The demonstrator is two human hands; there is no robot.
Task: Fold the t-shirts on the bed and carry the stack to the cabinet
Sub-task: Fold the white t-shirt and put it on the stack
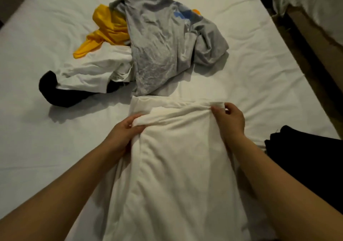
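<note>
Two hands grip my white t-shirt (178,148) near the bed (259,74) front edge: left hand (126,129) bunches fabric, right hand (230,118) pinches the fold.

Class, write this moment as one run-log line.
step: folding white t-shirt | left hand: grips left fold | right hand: pinches far edge | unfolded: grey t-shirt, yellow t-shirt
</note>
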